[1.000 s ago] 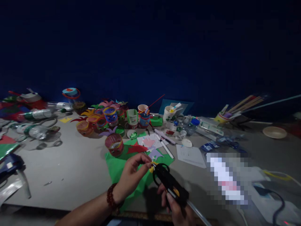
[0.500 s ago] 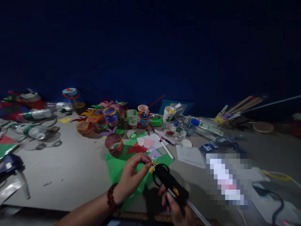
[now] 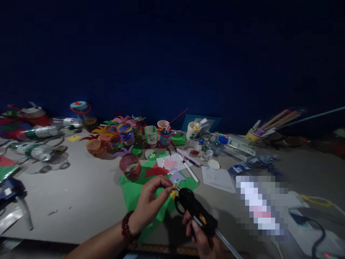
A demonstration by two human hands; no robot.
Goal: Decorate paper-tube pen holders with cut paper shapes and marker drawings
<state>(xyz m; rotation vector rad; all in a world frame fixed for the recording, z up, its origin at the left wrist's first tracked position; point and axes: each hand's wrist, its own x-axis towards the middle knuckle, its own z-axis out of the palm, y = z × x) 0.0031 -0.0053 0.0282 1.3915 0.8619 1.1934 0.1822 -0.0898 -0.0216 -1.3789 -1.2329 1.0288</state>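
My left hand (image 3: 152,199), with a dark red bead bracelet at its wrist, pinches a small yellow piece (image 3: 174,188) between thumb and forefinger. In my right hand (image 3: 202,237) is a black glue gun (image 3: 199,213), a clear glue stick (image 3: 228,244) jutting from its back. The gun's nozzle points at the left fingertips; whether it touches the yellow piece I cannot tell. Black scissors (image 3: 178,205) are partly hidden behind the gun. Under the hands lies green paper (image 3: 129,190), with red (image 3: 155,170) and lilac paper cutouts (image 3: 178,177) on it.
A decorated cup (image 3: 130,167) stands at the green paper's left corner, with several more behind. White markers (image 3: 190,169) lie beyond my hands. Plastic bottles (image 3: 35,151) lie left, above a blue glue gun (image 3: 12,190). Sticks stand in a yellow cup (image 3: 253,136) at right.
Both hands keep almost the same pose, the glue gun's tip still by the left fingertips. The whole view has shifted very slightly.
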